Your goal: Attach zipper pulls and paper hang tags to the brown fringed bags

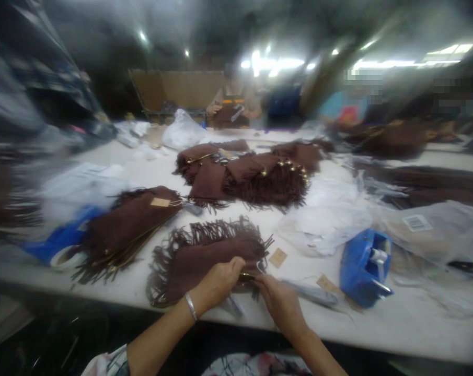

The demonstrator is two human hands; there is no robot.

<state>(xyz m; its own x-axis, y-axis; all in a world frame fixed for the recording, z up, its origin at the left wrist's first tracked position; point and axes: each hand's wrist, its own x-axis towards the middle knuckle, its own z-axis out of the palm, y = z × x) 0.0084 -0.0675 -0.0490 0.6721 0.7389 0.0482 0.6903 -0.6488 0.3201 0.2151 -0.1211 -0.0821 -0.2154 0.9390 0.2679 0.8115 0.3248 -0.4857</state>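
Hands on the fringed brown pouch (197, 256) at the table (377, 326) edge nearest me: my left hand (219, 282) grips its end, fingers curled; my right hand (279, 303) pinches a gold fitting (247, 275). Beyond, the heaped pouches (252, 177) look done; this one, I judge, is midway.

A white table (138, 286) bears brown fringed bags (252, 177), plastic wrappers (330, 219), a blue dispenser (364, 266).

White sticker (416, 223) on clear plastic bag (451, 235): barcode bars only; digits too blurred to read.
Tan card tag (160, 202) on brown fringed suede bag (126, 230): print illegible.
Tan square tag (277, 257) beside brown fringed suede piece (205, 250): no legible marks.
Legible text overall: none.
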